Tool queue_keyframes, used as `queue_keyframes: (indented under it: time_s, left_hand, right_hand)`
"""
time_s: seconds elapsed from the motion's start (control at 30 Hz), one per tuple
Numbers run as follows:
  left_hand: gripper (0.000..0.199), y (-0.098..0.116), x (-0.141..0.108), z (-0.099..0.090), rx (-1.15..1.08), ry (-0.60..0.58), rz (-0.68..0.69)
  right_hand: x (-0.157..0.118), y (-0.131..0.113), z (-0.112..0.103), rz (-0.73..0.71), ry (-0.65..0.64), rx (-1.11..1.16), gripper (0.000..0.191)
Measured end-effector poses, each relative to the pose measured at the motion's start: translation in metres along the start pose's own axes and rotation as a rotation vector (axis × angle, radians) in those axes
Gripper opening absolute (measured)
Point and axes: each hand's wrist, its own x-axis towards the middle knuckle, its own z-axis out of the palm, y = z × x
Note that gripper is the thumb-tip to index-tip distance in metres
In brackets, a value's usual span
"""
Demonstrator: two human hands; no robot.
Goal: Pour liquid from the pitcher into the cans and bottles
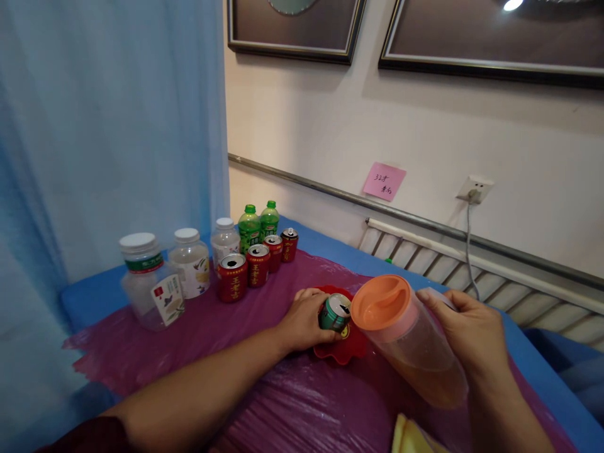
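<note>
"Holding what?"

"My left hand (309, 319) is curled round a green can (332, 321), over a red scalloped dish (340, 353)."

"Right?"

"My right hand (474, 327) is closed on a tilted clear pitcher (411, 343), brownish liquid (436, 385) inside. Orange lid (380, 305) sits just beside the can's top; can't tell if touching."

"Nearby?"

"Red cans (258, 269) in a row, further off to the left, on purple sheeting (306, 409)."

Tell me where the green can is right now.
In the head view, the green can is just right of center in the lower half, held in the left hand over the red scalloped dish, just left of the orange-lidded pitcher.
</note>
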Motion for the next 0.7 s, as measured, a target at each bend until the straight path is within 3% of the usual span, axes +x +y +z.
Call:
queue_keyframes:
  time_s: [0.7]
  left_hand:
    - [0.069, 0.0018, -0.0009, -0.0003, 0.002, 0.013, -0.01]
  right_hand:
    - [0.0009, 0.0013, 0.0026, 0.025, 0.001, 0.001, 0.058]
